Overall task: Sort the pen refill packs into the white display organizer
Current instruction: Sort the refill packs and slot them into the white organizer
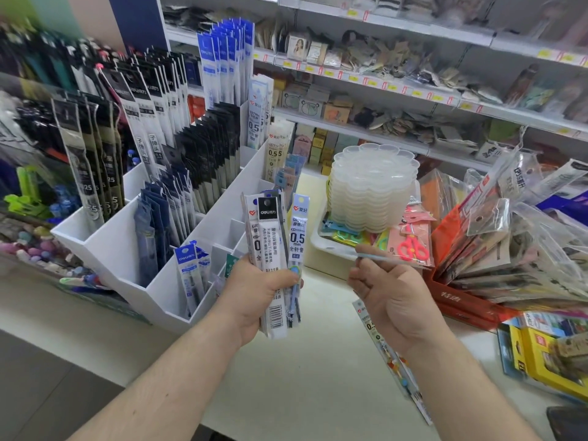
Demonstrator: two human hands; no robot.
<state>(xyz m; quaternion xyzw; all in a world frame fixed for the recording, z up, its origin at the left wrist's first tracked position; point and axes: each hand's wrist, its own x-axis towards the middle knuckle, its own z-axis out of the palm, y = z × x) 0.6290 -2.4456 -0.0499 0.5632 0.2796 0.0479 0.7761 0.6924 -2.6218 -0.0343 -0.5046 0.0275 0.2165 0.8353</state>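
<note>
Left hand holds the refill packs upright, just at 5 o'clock of the organizer.

The fanned bundle of long, flat, clear-plastic pen refill packs is gripped low down by the left hand, fingers curled around it. They look light, thin, bendy and slick, so each is best pinched near its stiff printed header. The right hand pinches 1 thin pale-blue pack edge-on. The tiered white plastic display organizer holds black packs at 12 o'clock, blue-topped ones behind, navy ones mid-row, and 2 blue-white packs in front; some front slots look empty. Another pack lies on the pale surface at 5 o'clock of the bundle.
</note>
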